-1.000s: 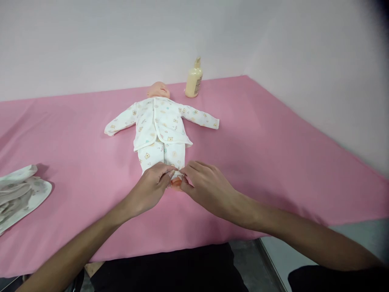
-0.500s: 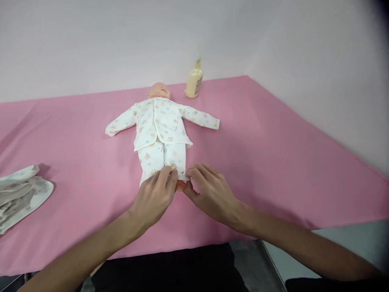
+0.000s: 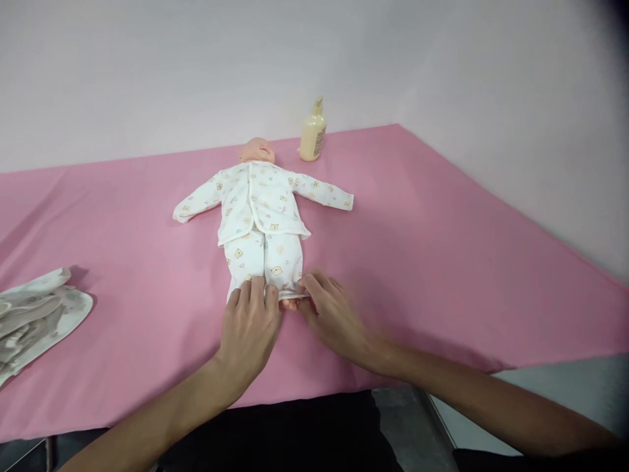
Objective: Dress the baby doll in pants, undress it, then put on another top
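Note:
A baby doll (image 3: 257, 151) lies on its back, head toward the wall, in a white patterned jacket (image 3: 263, 200) and matching trousers (image 3: 282, 255). At the hem of the trouser leg on the right, my right hand (image 3: 331, 318) pinches the cloth between thumb and fingers. My left hand (image 3: 250, 321) is closed at the lower edge of the trousers, its fingertips against the cloth between the two legs. A few toes of one doll foot (image 3: 289, 304) peek out below the hem. The other foot is hidden behind my left hand.
A pink cloth (image 3: 417, 262) covers the table. Near the back edge stands a cream pump bottle (image 3: 313, 134), right of the doll's head. Folded white and grey fabric (image 3: 44, 318) lies at the far left. A pale wall (image 3: 196, 72) rises behind.
The trouser hem on the right has come down over the doll's foot, covering more of it. My left hand has shifted slightly left and down, while my right still holds the hem.

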The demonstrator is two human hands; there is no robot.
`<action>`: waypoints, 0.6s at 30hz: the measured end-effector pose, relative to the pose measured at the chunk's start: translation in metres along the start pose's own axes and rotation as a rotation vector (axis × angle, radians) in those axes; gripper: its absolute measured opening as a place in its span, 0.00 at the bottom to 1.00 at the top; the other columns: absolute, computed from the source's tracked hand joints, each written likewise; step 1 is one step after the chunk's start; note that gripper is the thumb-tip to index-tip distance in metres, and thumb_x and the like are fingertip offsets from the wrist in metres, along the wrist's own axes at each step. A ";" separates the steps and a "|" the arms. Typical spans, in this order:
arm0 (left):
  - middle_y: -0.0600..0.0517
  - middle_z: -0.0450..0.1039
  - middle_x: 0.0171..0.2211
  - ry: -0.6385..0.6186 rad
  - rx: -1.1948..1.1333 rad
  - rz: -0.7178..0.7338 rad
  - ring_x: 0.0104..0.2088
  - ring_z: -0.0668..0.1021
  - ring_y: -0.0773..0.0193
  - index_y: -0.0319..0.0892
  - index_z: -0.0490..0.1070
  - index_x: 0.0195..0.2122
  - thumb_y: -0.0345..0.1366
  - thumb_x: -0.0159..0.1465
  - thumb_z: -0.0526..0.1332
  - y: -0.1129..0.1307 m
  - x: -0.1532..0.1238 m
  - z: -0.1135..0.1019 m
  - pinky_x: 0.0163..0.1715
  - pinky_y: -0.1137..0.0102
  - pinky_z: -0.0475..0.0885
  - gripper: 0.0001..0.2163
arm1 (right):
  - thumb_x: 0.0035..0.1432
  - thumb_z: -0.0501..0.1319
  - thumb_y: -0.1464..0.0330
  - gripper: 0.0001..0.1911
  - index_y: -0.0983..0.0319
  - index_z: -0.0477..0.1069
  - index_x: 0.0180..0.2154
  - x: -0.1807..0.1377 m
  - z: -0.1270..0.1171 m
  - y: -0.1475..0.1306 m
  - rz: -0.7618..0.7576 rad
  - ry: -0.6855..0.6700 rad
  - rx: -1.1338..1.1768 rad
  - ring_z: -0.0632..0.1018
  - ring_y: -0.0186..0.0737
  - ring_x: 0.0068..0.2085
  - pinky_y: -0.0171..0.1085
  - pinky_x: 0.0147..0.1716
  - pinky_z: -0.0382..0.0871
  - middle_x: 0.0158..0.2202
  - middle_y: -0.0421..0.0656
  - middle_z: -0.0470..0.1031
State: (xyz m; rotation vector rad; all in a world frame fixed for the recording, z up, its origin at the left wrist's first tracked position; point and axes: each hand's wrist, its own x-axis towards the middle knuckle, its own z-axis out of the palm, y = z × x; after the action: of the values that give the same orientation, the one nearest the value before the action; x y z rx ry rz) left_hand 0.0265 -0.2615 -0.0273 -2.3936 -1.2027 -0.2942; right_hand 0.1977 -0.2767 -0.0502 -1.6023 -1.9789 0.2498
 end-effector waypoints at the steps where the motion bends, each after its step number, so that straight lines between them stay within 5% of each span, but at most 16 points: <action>1: 0.47 0.66 0.32 -0.008 -0.004 -0.002 0.32 0.72 0.58 0.39 0.66 0.33 0.23 0.61 0.55 0.001 -0.001 0.000 0.31 0.64 0.69 0.05 | 0.58 0.55 0.76 0.06 0.60 0.60 0.35 -0.001 0.001 0.001 0.029 -0.021 0.000 0.70 0.39 0.34 0.38 0.35 0.64 0.36 0.43 0.70; 7: 0.48 0.67 0.30 0.007 -0.042 -0.023 0.31 0.72 0.58 0.39 0.67 0.36 0.26 0.63 0.55 0.002 -0.003 0.003 0.31 0.64 0.68 0.04 | 0.59 0.56 0.72 0.06 0.59 0.58 0.32 -0.008 -0.002 0.001 0.056 -0.054 -0.054 0.71 0.39 0.29 0.37 0.29 0.61 0.30 0.41 0.72; 12: 0.49 0.71 0.29 0.143 -0.127 -0.070 0.28 0.74 0.60 0.36 0.66 0.42 0.26 0.63 0.54 -0.001 -0.001 0.008 0.28 0.67 0.69 0.07 | 0.58 0.55 0.75 0.05 0.60 0.61 0.34 -0.013 -0.003 0.000 -0.059 0.107 -0.020 0.72 0.38 0.29 0.37 0.30 0.63 0.28 0.40 0.72; 18: 0.45 0.74 0.37 0.041 -0.187 0.016 0.38 0.77 0.56 0.34 0.63 0.50 0.23 0.61 0.56 -0.003 -0.007 0.009 0.36 0.64 0.72 0.15 | 0.52 0.55 0.78 0.11 0.60 0.62 0.38 -0.021 0.004 0.003 -0.102 0.148 -0.016 0.74 0.40 0.32 0.38 0.33 0.66 0.31 0.42 0.74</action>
State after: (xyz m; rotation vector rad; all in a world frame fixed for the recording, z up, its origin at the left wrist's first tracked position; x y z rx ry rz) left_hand 0.0201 -0.2608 -0.0373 -2.5407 -1.1836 -0.4678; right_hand 0.2006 -0.2951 -0.0614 -1.4800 -1.9456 0.0730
